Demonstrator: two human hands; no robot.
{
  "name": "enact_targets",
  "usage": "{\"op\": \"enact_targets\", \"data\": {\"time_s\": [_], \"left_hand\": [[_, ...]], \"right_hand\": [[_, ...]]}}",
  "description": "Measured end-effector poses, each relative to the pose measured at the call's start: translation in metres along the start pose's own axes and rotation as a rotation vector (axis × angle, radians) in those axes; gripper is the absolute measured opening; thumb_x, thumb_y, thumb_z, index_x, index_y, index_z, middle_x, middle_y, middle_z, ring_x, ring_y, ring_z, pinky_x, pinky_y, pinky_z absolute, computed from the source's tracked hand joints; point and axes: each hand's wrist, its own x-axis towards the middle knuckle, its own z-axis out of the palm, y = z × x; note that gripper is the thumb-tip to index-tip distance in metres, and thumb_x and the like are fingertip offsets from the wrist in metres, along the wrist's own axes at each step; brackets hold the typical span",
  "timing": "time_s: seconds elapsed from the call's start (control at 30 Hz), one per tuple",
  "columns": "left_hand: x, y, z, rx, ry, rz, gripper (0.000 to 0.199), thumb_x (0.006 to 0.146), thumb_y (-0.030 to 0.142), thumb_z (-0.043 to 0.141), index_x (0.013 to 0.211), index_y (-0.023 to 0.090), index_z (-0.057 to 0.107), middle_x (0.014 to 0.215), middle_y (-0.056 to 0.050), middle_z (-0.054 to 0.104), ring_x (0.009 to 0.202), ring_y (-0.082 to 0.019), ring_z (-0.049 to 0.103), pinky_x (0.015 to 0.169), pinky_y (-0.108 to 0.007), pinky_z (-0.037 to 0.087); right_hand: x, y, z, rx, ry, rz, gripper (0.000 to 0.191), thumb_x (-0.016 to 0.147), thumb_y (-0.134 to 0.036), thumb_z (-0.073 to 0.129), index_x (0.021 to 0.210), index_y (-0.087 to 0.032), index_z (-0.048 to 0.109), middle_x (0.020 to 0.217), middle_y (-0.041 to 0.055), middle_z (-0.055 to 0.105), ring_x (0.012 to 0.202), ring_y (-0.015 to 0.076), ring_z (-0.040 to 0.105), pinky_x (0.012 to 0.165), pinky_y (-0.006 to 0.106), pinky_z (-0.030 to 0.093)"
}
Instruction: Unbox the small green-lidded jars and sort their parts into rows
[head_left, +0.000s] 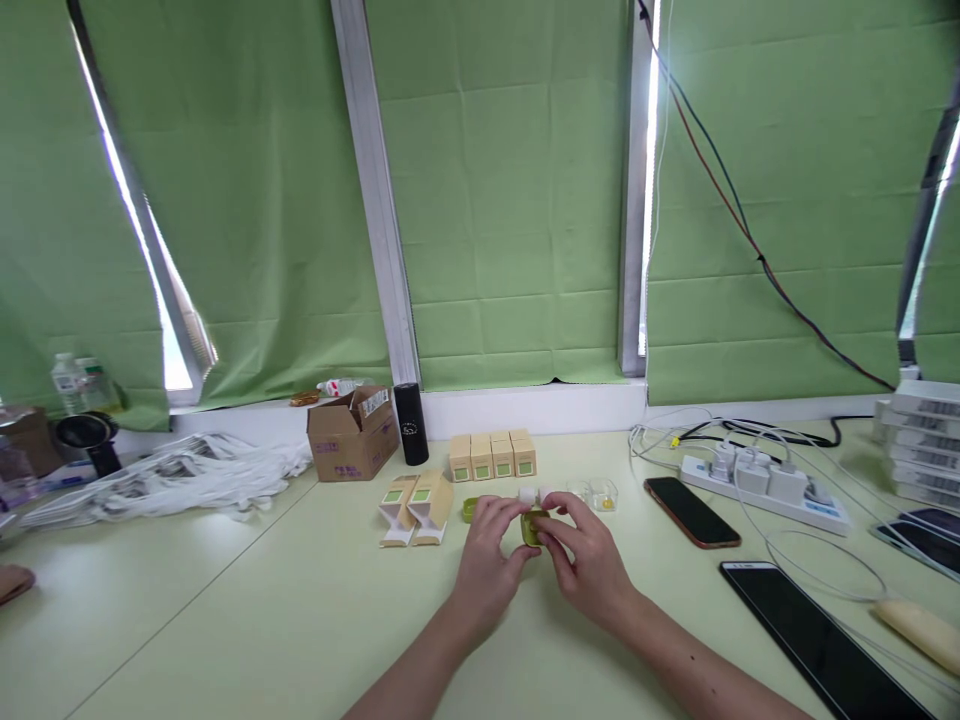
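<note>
Gripping the green case (pixel 535 528) from both sides, the left hand (pixel 486 560) and right hand (pixel 592 565) hold it in pinched fingers above the middle of the table (pixel 247 640). Its hollow-looking face points toward the camera; its long axis seems to run roughly near to far, though the fingers cover too much to be sure. Two open cartons (pixel 416 508) stand to its left, small boxes (pixel 493 456) on the far side, and clear cups (pixel 602 495) to the right.

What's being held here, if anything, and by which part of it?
A small olive-green rounded piece, held at its edges by the fingertips of the left hand and right hand.
</note>
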Motion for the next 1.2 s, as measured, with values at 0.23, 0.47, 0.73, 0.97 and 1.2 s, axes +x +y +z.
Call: {"op": "enact_targets", "data": {"time_s": [0.23,0.47,0.73,0.97,1.2], "left_hand": [[-0.0025,-0.0023,0.0018,0.124,-0.009,0.174,0.043,0.082,0.007,0.072,0.12,0.026,0.066,0.116,-0.007,0.07,0.112,-0.028,0.056,0.095,-0.049,0.054],[-0.0035,-0.0012,0.0026,0.176,-0.024,0.239,0.045,0.082,0.004,0.072,0.122,0.024,0.065,0.117,-0.007,0.07,0.109,-0.027,0.055,0.094,-0.047,0.053],[-0.0028,-0.0015,0.003,0.211,0.028,0.258,0.042,0.085,0.007,0.07,0.123,0.024,0.065,0.118,-0.009,0.07,0.11,-0.028,0.057,0.093,-0.048,0.054],[-0.0021,0.0027,0.0023,0.208,0.073,0.27,0.042,0.084,0.007,0.07,0.123,0.024,0.065,0.116,-0.009,0.071,0.108,-0.028,0.059,0.092,-0.048,0.055],[-0.0024,-0.0007,0.003,0.217,0.07,0.248,0.043,0.084,0.007,0.069,0.123,0.024,0.065,0.117,-0.009,0.071,0.11,-0.028,0.059,0.093,-0.048,0.055]], "right_hand": [[0.0037,-0.0053,-0.003,-0.142,0.025,-0.008,0.027,0.092,-0.005,0.051,0.092,-0.021,0.073,0.102,0.0099,0.057,0.095,0.0242,0.055,0.068,0.034,0.048],[0.0035,-0.005,0.0002,-0.168,0.045,-0.012,0.024,0.089,-0.001,0.052,0.085,-0.019,0.069,0.091,0.0073,0.053,0.087,0.0219,0.051,0.066,0.032,0.041],[0.0052,-0.0037,0.0007,-0.188,0.091,-0.061,0.024,0.092,-0.002,0.051,0.082,-0.019,0.065,0.082,0.0049,0.053,0.08,0.0201,0.048,0.066,0.032,0.037],[0.0042,-0.0034,0.0003,-0.203,0.098,-0.123,0.023,0.093,-0.003,0.051,0.083,-0.02,0.063,0.08,0.0044,0.054,0.077,0.0198,0.048,0.066,0.033,0.036],[0.007,-0.0064,-0.002,-0.209,0.114,-0.171,0.023,0.094,-0.002,0.05,0.084,-0.019,0.061,0.078,0.0044,0.054,0.076,0.0195,0.046,0.066,0.033,0.034]]}}
